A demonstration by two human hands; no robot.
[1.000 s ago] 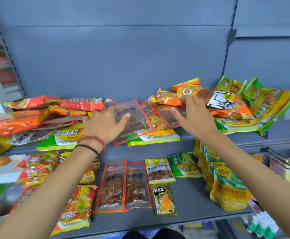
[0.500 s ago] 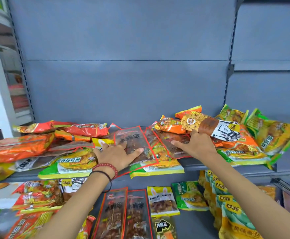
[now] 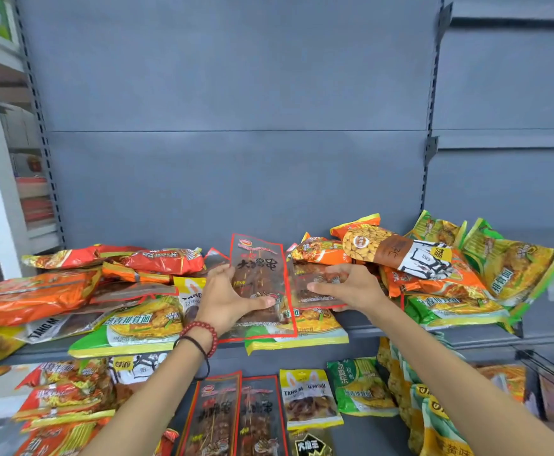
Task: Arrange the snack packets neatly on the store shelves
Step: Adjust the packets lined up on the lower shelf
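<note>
Hard to read much here. The heap of orange packets [image 3: 32,294] at the far left of the upper shelf [image 3: 371,329] is smeared with blur, and the pair of red-edged packets [image 3: 236,419] down on the lower shelf [image 3: 367,434] is cut off by the bottom of the view. The left palm covers the lower left corner of the skewer packet [image 3: 259,271], and where the left fingers [image 3: 220,270] end behind its edge I can't make out.

Now the packets. The skewer packet, clear with a red border, is tipped up off the pile in the middle of the upper shelf, top edge toward the grey back panel [image 3: 236,179]. The left hand [image 3: 226,302] grips it, thumb laid across its lower front and fingers wrapped at its left edge. Just beside it, the second skewer packet [image 3: 318,279] sits low over the pile in the right hand [image 3: 354,287], pinched between a thumb stretched leftward across it and fingers curled over its top. Under both lies a green-and-yellow packet [image 3: 305,329] flat on the shelf.

Both forearms reach up and forward, hands close together and nearly facing, a red bead bracelet [image 3: 203,332] on the left wrist. A peanut packet [image 3: 397,250] lies on the heap behind the right hand.
</note>
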